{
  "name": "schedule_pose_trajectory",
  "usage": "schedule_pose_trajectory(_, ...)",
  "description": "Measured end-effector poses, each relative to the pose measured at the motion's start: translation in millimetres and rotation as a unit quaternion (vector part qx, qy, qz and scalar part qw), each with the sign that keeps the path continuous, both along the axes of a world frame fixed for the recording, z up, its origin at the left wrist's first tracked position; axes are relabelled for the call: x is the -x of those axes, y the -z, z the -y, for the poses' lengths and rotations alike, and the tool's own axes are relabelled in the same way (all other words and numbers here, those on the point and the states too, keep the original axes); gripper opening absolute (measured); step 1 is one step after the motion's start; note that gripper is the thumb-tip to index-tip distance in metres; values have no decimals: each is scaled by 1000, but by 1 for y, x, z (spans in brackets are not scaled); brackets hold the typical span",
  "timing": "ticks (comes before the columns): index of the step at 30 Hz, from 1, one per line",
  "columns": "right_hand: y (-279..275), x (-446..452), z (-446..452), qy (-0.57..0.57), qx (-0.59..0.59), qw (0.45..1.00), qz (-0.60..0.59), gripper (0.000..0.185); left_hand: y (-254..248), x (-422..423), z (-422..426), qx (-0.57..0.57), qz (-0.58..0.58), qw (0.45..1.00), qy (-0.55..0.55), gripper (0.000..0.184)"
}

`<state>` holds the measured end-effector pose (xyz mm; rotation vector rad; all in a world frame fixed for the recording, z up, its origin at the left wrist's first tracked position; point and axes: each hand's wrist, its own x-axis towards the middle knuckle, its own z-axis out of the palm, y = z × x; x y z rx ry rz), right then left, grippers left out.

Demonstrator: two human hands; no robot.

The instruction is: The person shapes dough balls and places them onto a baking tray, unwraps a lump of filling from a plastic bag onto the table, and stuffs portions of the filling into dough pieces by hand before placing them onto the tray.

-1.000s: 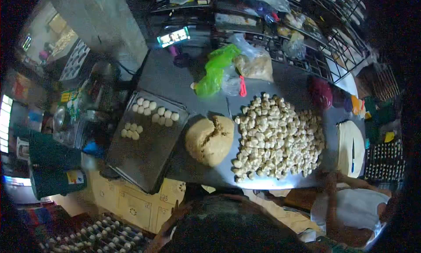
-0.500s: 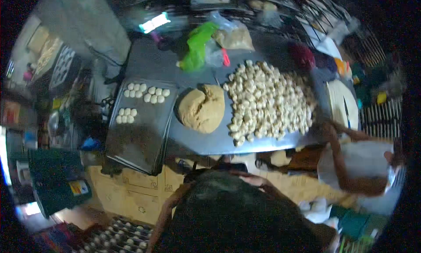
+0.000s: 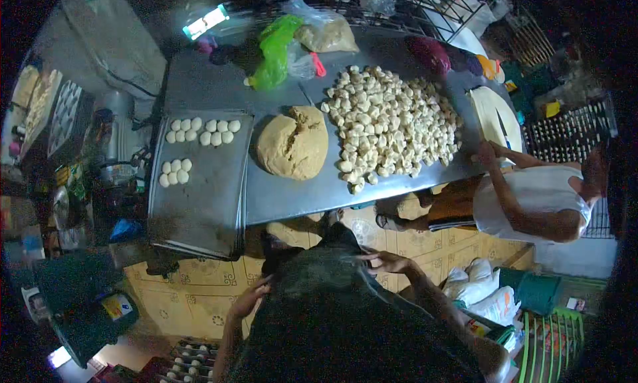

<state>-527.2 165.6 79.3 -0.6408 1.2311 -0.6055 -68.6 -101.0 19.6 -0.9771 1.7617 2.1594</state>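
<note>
Fingers of the left hand (image 3: pixel 251 296) and right hand (image 3: pixel 389 261), partly curled, touch the dark shirt (image 3: pixel 319 316), this side of the dough lump (image 3: pixel 292 144) on the desk (image 3: pixel 289 200). Whether they grip the shirt, I cannot tell.

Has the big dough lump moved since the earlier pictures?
No. The dough lump keeps its place on the table, just right of the tray; only the view shifted.
</note>
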Motion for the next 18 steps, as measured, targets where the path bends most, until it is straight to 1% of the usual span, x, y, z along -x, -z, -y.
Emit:
schedule_pose_trajectory(1, 3, 17, -17, -127, -30, 969, -209, 71, 1, -16, 5, 87, 37, 995, 24, 58)
schedule_pose_trajectory(2, 7, 24, -31, -243, -62, 880, -404, 69, -6, -21, 8, 170, 74, 981, 51, 58)
schedule_pose_trajectory(3, 17, 31, -38, -244, -65, 880, -402, 69, -6, -14, 12, 166, 74, 982, 53, 58)
schedule_pose_trajectory(4, 25, 47, -38, -18, 89, 986, -142, 69, -21, 12, 21, 67, 94, 993, -7, 63)
schedule_pose_trajectory(5, 31, 55, -37, 216, 226, 939, 145, 70, -40, 34, 30, -32, 117, 991, -64, 68)
schedule_pose_trajectory(6, -2, 53, -11, 218, 224, 938, 151, 70, -67, 60, 30, -32, 124, 990, -64, 68)
schedule_pose_trajectory(7, -39, 57, 18, 147, 149, 976, 61, 73, -91, 95, 21, -87, 11, 992, -87, 70)
schedule_pose_trajectory(8, -66, 64, 38, 71, 75, 994, -33, 76, -104, 124, 10, -136, -104, 979, -109, 72)
schedule_pose_trajectory(9, -65, 70, 34, 65, 82, 994, -29, 76, -86, 137, -7, -128, -102, 980, -115, 72)
schedule_pose_trajectory(10, -61, 74, 25, -3, 93, 995, 22, 73, -48, 142, -26, 69, -301, 949, -56, 70)
schedule_pose_trajectory(11, -55, 77, 15, -74, 106, 989, 74, 71, -42, 145, -34, 266, -468, 842, 15, 69)
schedule_pose_trajectory(12, -42, 86, -7, -58, 96, 993, 32, 72, -47, 131, -40, 289, -460, 840, 11, 69)
schedule_pose_trajectory(13, -20, 105, -33, -41, 89, 995, -14, 73, -73, 123, -41, 249, -280, 927, 4, 66)
schedule_pose_trajectory(14, -8, 126, -51, -184, 72, 962, -190, 70, -99, 116, -44, 191, -90, 977, -10, 63)
schedule_pose_trajectory(15, 10, 144, -63, -311, 47, 879, -359, 68, -114, 113, -46, 116, 103, 988, -29, 61)
schedule_pose_trajectory(16, 35, 161, -66, -317, 61, 875, -361, 68, -112, 116, -39, 125, 104, 986, -41, 61)
schedule_pose_trajectory(17, 20, 168, -52, -161, 78, 944, -278, 63, -108, 120, -32, 135, 121, 982, -53, 61)
schedule_pose_trajectory(18, 2, 166, -44, 1, 85, 980, -179, 59, -105, 121, -29, 139, 141, 978, -60, 62)
